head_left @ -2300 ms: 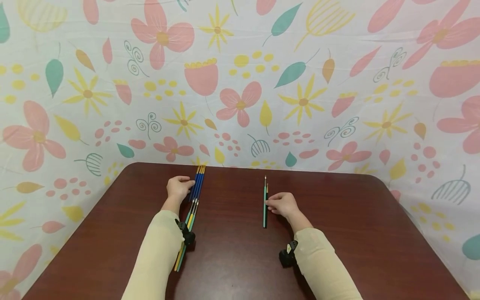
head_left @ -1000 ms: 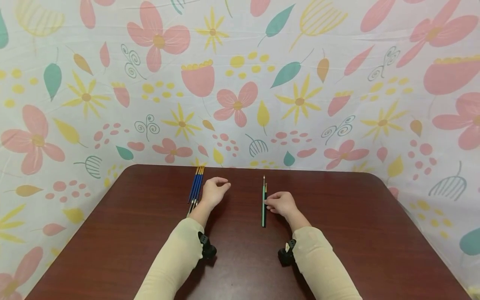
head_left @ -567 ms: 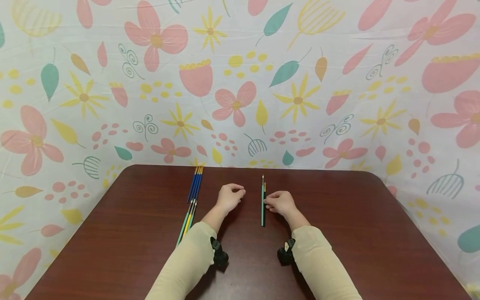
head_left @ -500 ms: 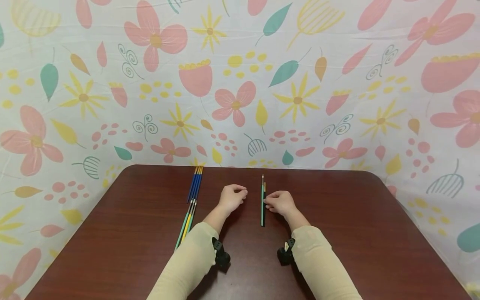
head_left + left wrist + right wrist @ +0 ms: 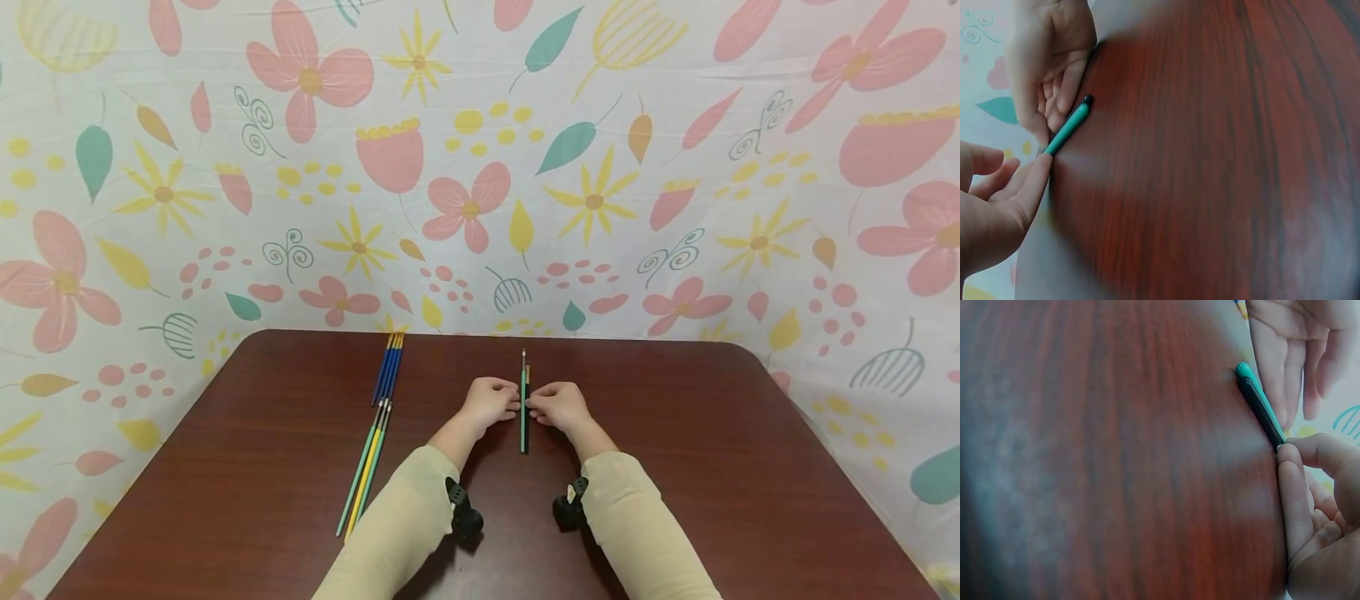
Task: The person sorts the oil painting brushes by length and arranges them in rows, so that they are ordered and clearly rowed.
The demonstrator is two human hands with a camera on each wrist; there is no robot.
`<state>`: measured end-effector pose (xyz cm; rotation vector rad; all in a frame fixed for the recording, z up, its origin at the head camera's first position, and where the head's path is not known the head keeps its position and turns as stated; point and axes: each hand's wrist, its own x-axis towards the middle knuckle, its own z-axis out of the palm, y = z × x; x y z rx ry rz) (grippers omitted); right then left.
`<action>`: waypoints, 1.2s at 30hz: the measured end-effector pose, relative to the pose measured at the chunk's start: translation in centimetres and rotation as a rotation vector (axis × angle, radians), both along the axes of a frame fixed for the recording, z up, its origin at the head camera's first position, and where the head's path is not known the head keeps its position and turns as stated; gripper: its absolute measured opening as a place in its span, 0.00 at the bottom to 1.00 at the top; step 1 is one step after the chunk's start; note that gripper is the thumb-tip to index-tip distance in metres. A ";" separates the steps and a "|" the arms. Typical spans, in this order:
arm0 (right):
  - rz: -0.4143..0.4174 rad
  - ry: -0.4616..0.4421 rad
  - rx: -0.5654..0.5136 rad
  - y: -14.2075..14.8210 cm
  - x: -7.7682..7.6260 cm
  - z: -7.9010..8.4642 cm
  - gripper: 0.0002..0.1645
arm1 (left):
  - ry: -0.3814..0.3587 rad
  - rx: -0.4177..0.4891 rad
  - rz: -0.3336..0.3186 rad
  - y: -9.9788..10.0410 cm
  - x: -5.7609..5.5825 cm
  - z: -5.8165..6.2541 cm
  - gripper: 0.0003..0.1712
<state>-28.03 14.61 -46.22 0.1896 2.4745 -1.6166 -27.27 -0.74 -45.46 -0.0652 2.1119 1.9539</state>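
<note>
Two paintbrushes lie side by side near the middle of the table, bristles pointing away: a green paintbrush (image 5: pixel 522 417) and, just right of it, a black paintbrush (image 5: pixel 1260 412). My right hand (image 5: pixel 562 406) pinches the black paintbrush partway along its handle with thumb and forefinger. From the other side, my left hand (image 5: pixel 489 402) reaches the green paintbrush; in the left wrist view its fairly straight fingers (image 5: pixel 1034 184) touch the handle. The hands face each other across the pair, and in the right wrist view the fingertips hide the brushes' far part.
On the left of the brown table (image 5: pixel 247 467) lie several blue paintbrushes (image 5: pixel 386 371) at the far edge. Nearer than these are green paintbrushes (image 5: pixel 356 483) and a yellow paintbrush (image 5: pixel 367 475), the lower ends partly behind my left sleeve. A flowered cloth (image 5: pixel 480 167) hangs behind the table.
My left hand has left the blue paintbrushes and moved right to the green paintbrush in the middle. My right hand has stayed at the black paintbrush.
</note>
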 end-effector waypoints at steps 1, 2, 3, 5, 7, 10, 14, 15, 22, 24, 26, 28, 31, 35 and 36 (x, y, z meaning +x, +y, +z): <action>-0.001 -0.003 0.000 0.0 0.0 0.1 0.15 | -0.008 0.001 0.002 0.1 -0.1 0.0 0.16; 0.001 -0.005 0.000 0.0 0.0 0.1 0.15 | -0.016 0.001 0.006 0.3 -0.1 0.0 0.16; 0.001 -0.007 0.000 0.0 0.0 0.1 0.15 | -0.020 -0.005 0.009 0.4 -0.2 0.0 0.16; -0.002 -0.012 -0.002 0.0 0.0 0.2 0.14 | -0.041 -0.007 0.021 0.5 -0.3 0.1 0.16; 0.000 -0.011 -0.002 0.0 -0.1 0.2 0.14 | -0.072 -0.007 0.030 0.7 -0.4 0.3 0.17; 0.004 -0.006 -0.004 0.0 -0.1 0.1 0.14 | -0.111 -0.009 0.034 0.9 -0.6 0.6 0.18; 0.008 0.000 -0.011 0.1 0.0 0.2 0.14 | -0.143 -0.028 0.037 1.3 -0.7 1.0 0.20; 0.006 0.001 -0.014 0.0 0.0 0.2 0.14 | -0.146 -0.036 0.036 1.4 -0.7 1.0 0.21; 0.009 0.003 -0.015 0.0 0.1 0.4 0.14 | -0.141 -0.108 0.032 1.9 -0.8 1.2 0.20; 0.012 0.002 -0.020 0.1 0.2 0.3 0.14 | -0.135 -0.131 0.034 2.0 -0.8 1.2 0.20; 0.023 0.009 -0.031 0.2 0.2 0.3 0.14 | -0.130 -0.151 0.036 2.0 -0.7 1.4 0.19; 0.046 0.023 -0.050 0.3 0.3 0.3 0.14 | -0.123 -0.175 0.035 2.0 -0.7 1.5 0.18; 0.061 0.033 -0.062 0.4 0.4 0.3 0.14 | -0.109 -0.205 0.030 2.1 -0.5 1.6 0.17; 0.038 0.014 -0.049 0.3 0.3 0.4 0.14 | -0.080 -0.241 0.025 2.0 -0.4 1.6 0.16; 0.035 0.011 -0.044 0.2 0.3 0.4 0.14 | -0.072 -0.249 0.024 2.0 -0.4 1.5 0.16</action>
